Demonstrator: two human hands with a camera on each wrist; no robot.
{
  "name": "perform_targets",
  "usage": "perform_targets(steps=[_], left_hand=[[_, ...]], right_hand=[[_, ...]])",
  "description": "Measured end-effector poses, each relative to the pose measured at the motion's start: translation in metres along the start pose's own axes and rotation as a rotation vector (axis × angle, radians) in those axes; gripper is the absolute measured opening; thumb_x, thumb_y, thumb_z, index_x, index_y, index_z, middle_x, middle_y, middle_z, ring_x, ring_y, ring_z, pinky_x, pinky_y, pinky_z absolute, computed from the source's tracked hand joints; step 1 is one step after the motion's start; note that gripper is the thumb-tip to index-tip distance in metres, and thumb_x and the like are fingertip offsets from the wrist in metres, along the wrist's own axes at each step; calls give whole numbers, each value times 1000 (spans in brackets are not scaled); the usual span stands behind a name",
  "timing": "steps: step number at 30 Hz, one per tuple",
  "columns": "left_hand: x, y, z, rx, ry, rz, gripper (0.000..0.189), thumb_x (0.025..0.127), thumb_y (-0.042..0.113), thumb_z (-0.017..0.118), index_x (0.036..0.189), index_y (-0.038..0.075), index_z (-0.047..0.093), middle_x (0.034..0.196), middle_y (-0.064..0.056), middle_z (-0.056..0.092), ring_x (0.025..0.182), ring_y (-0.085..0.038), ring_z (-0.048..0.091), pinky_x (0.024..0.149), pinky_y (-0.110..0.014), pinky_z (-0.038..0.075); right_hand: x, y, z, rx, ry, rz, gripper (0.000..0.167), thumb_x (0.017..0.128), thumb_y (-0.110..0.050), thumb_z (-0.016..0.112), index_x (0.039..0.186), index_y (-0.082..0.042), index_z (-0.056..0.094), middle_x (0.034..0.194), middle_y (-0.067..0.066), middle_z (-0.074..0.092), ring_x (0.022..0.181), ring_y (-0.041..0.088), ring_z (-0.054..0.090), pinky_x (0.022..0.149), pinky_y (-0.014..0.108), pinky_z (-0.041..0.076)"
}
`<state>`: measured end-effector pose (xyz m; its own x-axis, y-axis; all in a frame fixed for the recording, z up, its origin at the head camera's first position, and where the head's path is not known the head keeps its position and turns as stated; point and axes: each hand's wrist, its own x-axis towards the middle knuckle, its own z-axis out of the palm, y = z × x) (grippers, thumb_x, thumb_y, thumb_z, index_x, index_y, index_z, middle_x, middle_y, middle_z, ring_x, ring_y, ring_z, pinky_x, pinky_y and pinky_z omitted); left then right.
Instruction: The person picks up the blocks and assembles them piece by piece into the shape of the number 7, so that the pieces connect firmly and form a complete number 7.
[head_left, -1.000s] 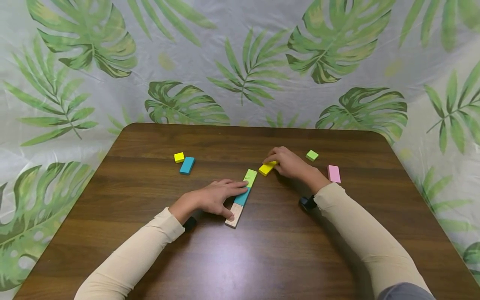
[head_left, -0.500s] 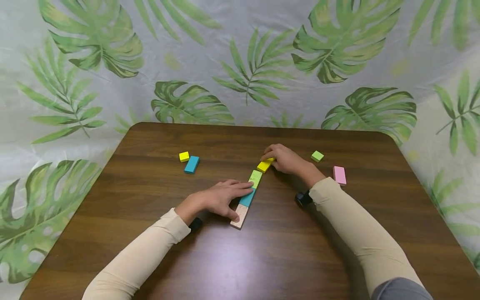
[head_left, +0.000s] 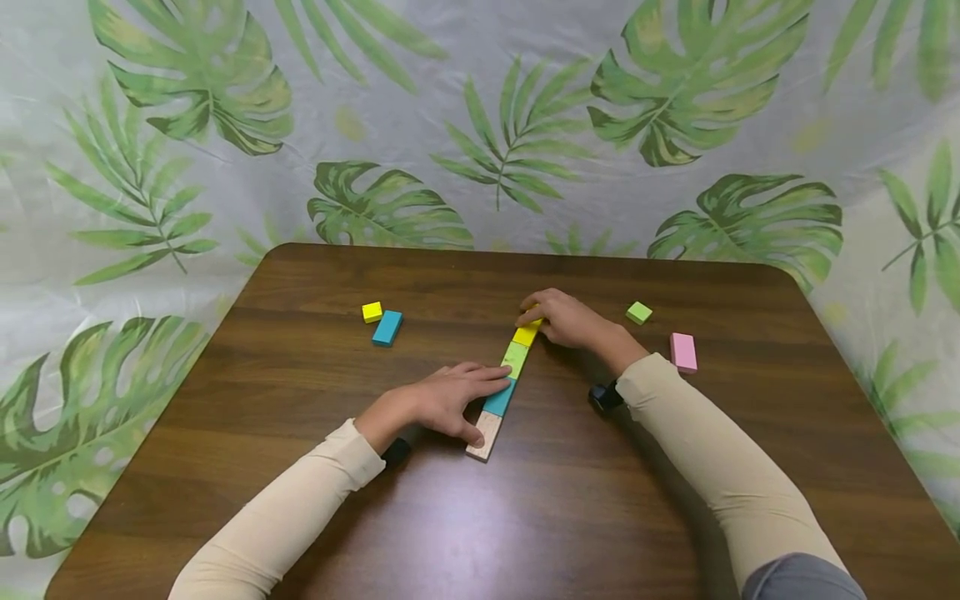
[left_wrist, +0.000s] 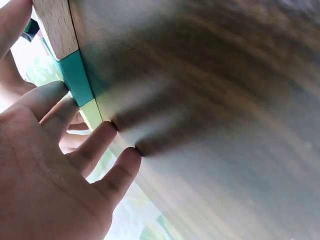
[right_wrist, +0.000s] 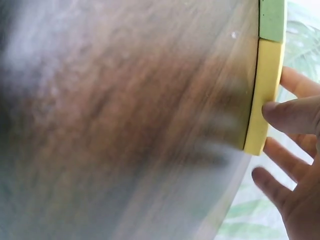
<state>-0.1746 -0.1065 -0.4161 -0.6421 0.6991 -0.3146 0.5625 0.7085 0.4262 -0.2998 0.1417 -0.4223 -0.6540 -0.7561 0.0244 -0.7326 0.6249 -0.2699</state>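
Observation:
In the head view, a row of blocks lies end to end and slants away from me: a plain wood block [head_left: 488, 429], a teal block [head_left: 498, 400], a light green block [head_left: 514, 356] and a yellow block [head_left: 526, 335]. My left hand [head_left: 450, 402] rests along the row's left side, its thumb on the wood block and extended fingertips at the teal and green ones. At the far end, my right hand [head_left: 568, 322] pinches the yellow block between thumb and fingers. The right wrist view shows the yellow block's end against the green block [right_wrist: 272, 20].
On the left of the brown table [head_left: 315, 517] are a small yellow block [head_left: 372, 312] and a blue block [head_left: 387, 328]. A small green block [head_left: 639, 312] and a pink block [head_left: 683, 352] lie on the right. A leaf-patterned cloth [head_left: 390, 108] hangs behind.
My right hand has brought the yellow block left and into line, closing the gap to the green block's end. The left hand keeps its place on the row. The head view has shifted slightly.

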Motion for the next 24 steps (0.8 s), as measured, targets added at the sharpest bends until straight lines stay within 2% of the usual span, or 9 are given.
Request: perform_targets(steps=[7,12,20,24], left_hand=[[1,-1,0,-18,13,-8,89,85,38,75,158,22,27,168,9,17,153,-26,20,121,-57,22],[3,0,-1,-17,12,-6,93,84,39,76,159,22,25,169,8,9,154,-27,17,121,-57,20],[10,0,-4,40,-43,-7,103,82,44,77,161,21,15,170,8,2,156,-25,10,124,-53,17],[11,-1,-3,34,-51,-10,104,82,46,76,161,21,14,170,9,0,156,-24,9,124,-53,17]], right_hand=[[1,1,2,5,-10,-21,43,92,11,51,122,-11,73,134,17,62,128,38,54,111,54,40],[0,0,0,9,-12,-26,44,91,13,51,121,-10,73,133,18,62,127,39,54,110,54,41],[0,-1,1,1,7,-53,44,89,14,51,119,-9,74,131,20,63,126,41,54,109,55,42],[-1,-2,1,-1,7,-49,43,89,13,51,119,-9,74,132,19,63,127,40,54,110,55,41]])
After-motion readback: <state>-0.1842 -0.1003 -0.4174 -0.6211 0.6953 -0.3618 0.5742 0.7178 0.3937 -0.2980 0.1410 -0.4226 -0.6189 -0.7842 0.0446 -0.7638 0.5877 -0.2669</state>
